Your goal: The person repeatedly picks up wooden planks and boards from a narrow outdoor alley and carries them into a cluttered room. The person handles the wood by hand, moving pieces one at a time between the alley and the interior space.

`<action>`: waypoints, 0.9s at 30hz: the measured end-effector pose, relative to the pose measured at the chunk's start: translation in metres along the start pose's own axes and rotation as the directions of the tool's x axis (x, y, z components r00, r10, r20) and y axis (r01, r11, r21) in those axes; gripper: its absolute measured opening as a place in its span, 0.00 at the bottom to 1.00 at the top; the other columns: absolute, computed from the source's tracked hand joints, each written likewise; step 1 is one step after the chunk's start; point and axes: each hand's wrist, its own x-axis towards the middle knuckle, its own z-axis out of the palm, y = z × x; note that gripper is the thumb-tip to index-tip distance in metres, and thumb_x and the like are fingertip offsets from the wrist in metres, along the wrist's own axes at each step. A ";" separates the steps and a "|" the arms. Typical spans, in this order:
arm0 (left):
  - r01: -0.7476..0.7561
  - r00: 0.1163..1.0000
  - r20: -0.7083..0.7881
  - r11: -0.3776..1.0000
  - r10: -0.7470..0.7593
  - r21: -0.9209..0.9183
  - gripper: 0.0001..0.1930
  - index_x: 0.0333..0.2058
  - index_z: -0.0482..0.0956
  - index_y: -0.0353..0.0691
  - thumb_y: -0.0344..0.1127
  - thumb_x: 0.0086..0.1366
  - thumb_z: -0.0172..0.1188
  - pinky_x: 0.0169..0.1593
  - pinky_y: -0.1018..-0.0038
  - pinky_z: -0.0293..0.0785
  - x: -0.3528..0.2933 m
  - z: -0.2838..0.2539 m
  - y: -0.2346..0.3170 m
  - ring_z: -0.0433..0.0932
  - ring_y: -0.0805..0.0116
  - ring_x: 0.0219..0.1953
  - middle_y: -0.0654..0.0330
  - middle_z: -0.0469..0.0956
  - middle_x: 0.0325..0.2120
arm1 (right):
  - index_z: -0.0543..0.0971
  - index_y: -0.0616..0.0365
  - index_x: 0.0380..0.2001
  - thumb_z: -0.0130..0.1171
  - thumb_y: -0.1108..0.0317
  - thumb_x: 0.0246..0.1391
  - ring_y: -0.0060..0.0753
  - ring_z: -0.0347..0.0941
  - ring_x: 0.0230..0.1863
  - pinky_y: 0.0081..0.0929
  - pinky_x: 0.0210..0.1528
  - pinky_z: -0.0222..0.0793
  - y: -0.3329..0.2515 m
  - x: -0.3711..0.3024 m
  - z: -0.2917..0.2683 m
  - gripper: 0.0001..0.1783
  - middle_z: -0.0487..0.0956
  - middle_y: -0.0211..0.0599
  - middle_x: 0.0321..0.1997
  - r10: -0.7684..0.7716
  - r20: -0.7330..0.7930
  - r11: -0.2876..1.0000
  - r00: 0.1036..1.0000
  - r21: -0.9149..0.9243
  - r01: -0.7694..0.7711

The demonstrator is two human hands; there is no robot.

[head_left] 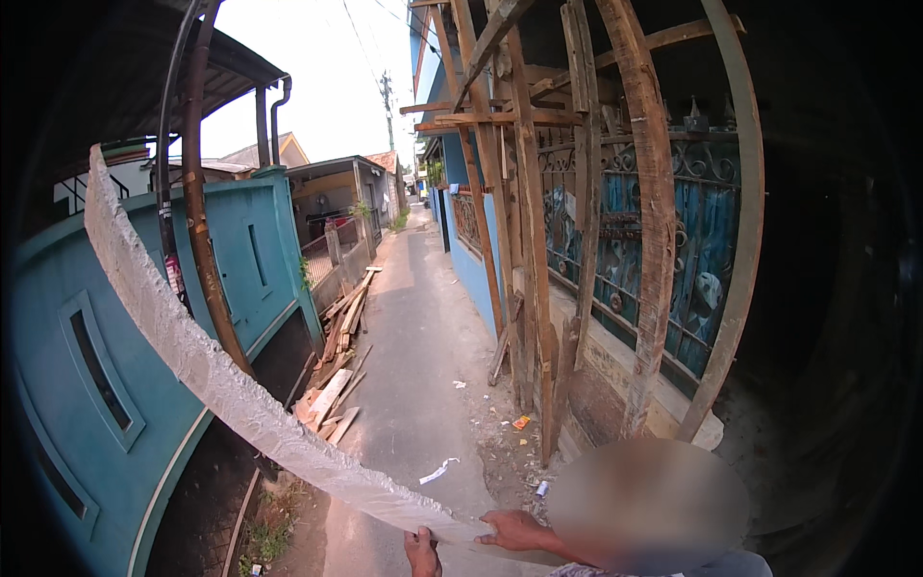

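Observation:
A long, pale board [260, 413] with a rough, chipped face rises from my hands toward the upper left, curved by the lens. At the lower edge of the head view, my left hand [421, 555] is closed on the board's near end, with its fingertips over the edge. Just to the right, my right hand [519, 531] grips the same end, its forearm coming in from the right. A blurred oval hides what lies beside that forearm. Grey cloth shows below the oval.
A narrow paved lane [413, 317] runs ahead. Along its left lie loose timber pieces [332, 404] before a teal wall [240, 250]. Upright wooden props [524, 221] and a metal window grille [615, 231] line the right. Litter [439, 471] lies on the paving.

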 end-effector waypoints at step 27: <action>0.292 0.771 0.507 0.922 -0.384 0.255 0.24 0.54 0.67 0.46 0.54 0.67 0.58 0.58 0.54 0.71 -0.155 0.242 -0.035 0.72 0.58 0.57 0.56 0.75 0.51 | 0.79 0.49 0.48 0.66 0.60 0.50 0.40 0.74 0.52 0.37 0.49 0.73 0.058 -0.288 -0.099 0.21 0.79 0.32 0.44 0.426 -0.348 0.903 0.835 0.101 -0.418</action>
